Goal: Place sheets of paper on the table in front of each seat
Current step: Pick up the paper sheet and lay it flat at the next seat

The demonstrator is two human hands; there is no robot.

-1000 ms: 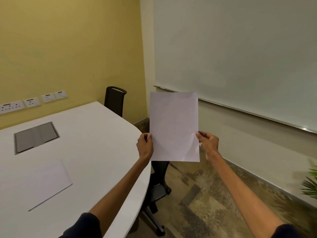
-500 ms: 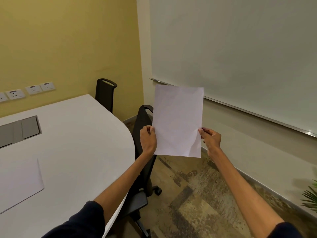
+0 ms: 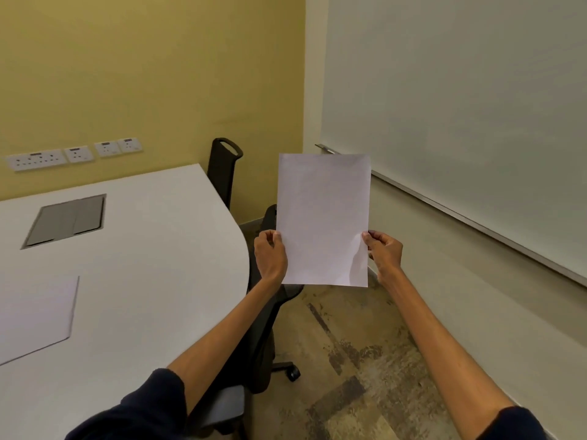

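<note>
I hold a blank white sheet of paper (image 3: 323, 217) upright in the air, to the right of the white table (image 3: 143, 265) and above the floor. My left hand (image 3: 270, 254) pinches its left edge and my right hand (image 3: 382, 250) pinches its right edge, both near the bottom. A second sheet (image 3: 35, 315) lies flat on the table at the left edge of the view. One black chair (image 3: 224, 168) stands at the table's far corner. Another black chair (image 3: 263, 328) is tucked against the table's curved edge, partly hidden behind my left arm and the held sheet.
A grey cable hatch (image 3: 66, 219) is set into the tabletop. Sockets (image 3: 73, 154) line the yellow wall behind. A large whiteboard (image 3: 460, 106) covers the right wall. Patterned floor (image 3: 355, 360) runs between table and wall.
The view has swung back left, so more of the table, the hatch and the lying sheet show again. The held sheet stands straighter and stays in both hands.
</note>
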